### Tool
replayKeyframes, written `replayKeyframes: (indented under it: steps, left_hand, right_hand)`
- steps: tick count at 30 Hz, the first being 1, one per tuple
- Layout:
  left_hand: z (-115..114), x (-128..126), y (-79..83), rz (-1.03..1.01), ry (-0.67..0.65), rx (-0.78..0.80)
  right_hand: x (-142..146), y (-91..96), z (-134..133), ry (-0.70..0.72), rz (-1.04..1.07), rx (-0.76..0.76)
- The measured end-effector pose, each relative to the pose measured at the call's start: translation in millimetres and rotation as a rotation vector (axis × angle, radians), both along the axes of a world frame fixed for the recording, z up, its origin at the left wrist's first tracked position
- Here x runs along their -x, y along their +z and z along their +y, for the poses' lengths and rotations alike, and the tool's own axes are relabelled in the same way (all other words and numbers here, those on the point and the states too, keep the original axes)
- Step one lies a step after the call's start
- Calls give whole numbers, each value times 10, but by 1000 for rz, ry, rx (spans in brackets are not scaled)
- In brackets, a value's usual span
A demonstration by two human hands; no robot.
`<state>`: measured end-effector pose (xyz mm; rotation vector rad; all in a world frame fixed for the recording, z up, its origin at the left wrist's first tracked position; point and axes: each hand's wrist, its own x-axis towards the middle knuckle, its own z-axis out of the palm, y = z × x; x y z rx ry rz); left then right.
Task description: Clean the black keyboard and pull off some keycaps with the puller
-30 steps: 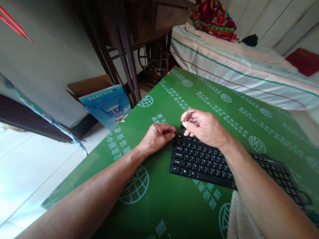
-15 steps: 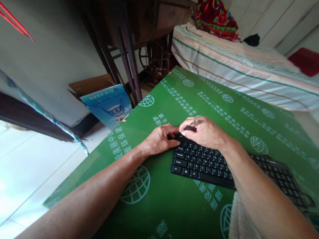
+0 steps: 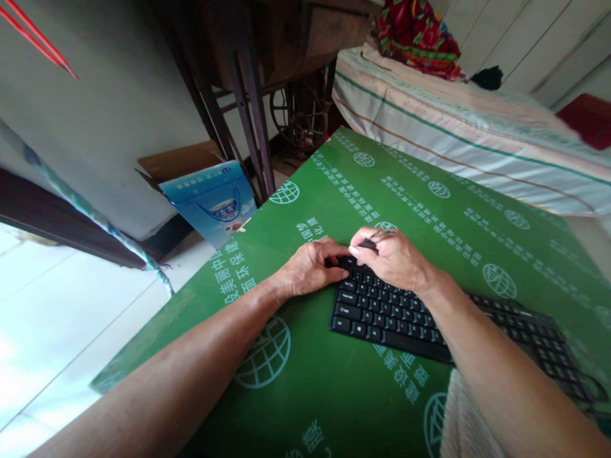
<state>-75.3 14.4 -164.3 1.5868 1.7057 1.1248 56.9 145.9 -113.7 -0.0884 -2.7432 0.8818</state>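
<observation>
A black keyboard [image 3: 391,315] lies flat on a green tabletop [image 3: 305,356] printed with pale characters and globes. At its upper left corner, my left hand [image 3: 312,270] is closed, thumb and fingers at either side of the corner keys. My right hand [image 3: 394,261] pinches a slender dark tool [image 3: 368,244] above the same corner; the tool's kind and its tip cannot be made out. The right forearm covers part of the keys, and the number pad [image 3: 548,343] shows beyond it.
A light textured cloth [image 3: 465,420] lies at the near table edge beneath my right forearm. Past the left edge stands a blue carton [image 3: 214,203]. Dark furniture legs [image 3: 248,108] and a bed with a striped sheet [image 3: 429,121] are behind the table.
The whole view has shifted slightly, so everything sits a little further right. Both hands stay at the keyboard's upper left corner, with the tool still in my right hand.
</observation>
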Motion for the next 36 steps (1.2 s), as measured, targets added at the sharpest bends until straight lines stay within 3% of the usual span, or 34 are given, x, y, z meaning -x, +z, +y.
replayKeyframes:
  steps: [13, 21, 32, 36]
  left_hand:
    - [-10, -18, 9, -18, 39, 8]
    - [-4, -11, 8, -5, 36, 11]
    - [27, -37, 8, -77, 78, -28]
    - [55, -69, -4, -16, 142, -64]
  right_hand:
    - [3, 14, -9, -48, -19, 45]
    - [-17, -3, 23, -37, -106, 191]
    - [89, 99, 97, 162, -93, 27]
    - [91, 88, 143, 146, -87, 17]
